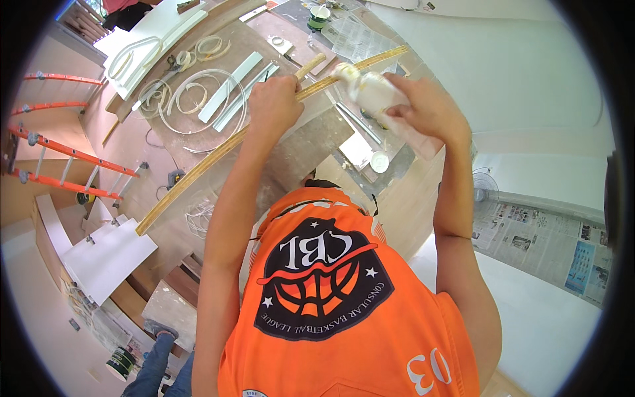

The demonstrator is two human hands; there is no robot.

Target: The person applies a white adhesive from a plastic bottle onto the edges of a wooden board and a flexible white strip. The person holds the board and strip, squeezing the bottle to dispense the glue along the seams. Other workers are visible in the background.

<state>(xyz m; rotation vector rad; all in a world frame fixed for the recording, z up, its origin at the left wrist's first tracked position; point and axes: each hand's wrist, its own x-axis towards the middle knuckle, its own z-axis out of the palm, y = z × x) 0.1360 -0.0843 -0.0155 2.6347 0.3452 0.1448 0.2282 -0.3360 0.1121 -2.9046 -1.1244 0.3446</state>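
A long, narrow wooden strip (192,178) runs slantwise from lower left to upper right. My left hand (274,102) is closed around its upper middle. Beside those fingers a short tan stick-like piece (311,66) juts out; I cannot tell if it is held too. My right hand (426,109) grips a white squeeze bottle (380,92), smeared by motion. The bottle is tipped with its yellow-stained nozzle end against or just over the strip; contact is unclear. Under the strip lies a worktable (317,142).
Coiled edging strips (192,92), scissors (173,63) and pale flat strips (231,89) lie at upper left. A white round lid (379,162) sits near the bottle. An orange ladder (73,152) stands left. Newspaper (529,241) covers a surface at right. Another person's legs (155,367) show lower left.
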